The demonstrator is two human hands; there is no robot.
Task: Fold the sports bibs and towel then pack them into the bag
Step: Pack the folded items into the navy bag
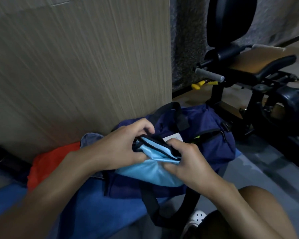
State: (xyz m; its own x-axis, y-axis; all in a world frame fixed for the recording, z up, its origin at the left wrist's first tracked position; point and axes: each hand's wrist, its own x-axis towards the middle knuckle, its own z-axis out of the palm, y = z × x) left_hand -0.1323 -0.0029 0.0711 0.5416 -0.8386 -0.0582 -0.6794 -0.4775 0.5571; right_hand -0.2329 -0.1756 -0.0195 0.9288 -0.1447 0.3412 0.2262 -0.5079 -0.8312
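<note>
Grey floor [259, 169] fills the 4 o'clock side of the view, with a bare knee [266, 204] at 5 o'clock and a white perforated shoe [197, 218] just left of it. At 7 o'clock lies a flat blue cloth [86, 209]; whether it is a towel or a mat cannot be told. At the centre both hands hold a light blue bib [150, 171], a smooth, slightly shiny fabric edged with black binding, bunched into a soft pouch that sags below the fingers. The left hand [121, 149] comes in from 8 o'clock and grips the bib's trimmed top edge, fingers curled over it. The right hand [188, 163] comes in from 4 o'clock and pinches the same edge on the opposite side, thumb on top. The bib hangs between the two hands, directly over the near side of a navy bag [205, 128]. The bag sits on the blue cloth and the floor, reaching toward 2 o'clock of the hands, with a black strap [173, 107] arching over its top, a white label [171, 138] just beyond the right fingers, and an unzipped pocket with a glimpse of yellow-green inside. At 9 o'clock of the hands an orange bib [48, 163] lies crumpled, with a grey-blue cloth [90, 137] beside it. Behind these rises a wood-grain panel [76, 66], and at 2 o'clock, farthest off, stands a black exercise bench [259, 61] with a tan pad, a grey foam grip [209, 75] and a yellow knob [197, 86].
</note>
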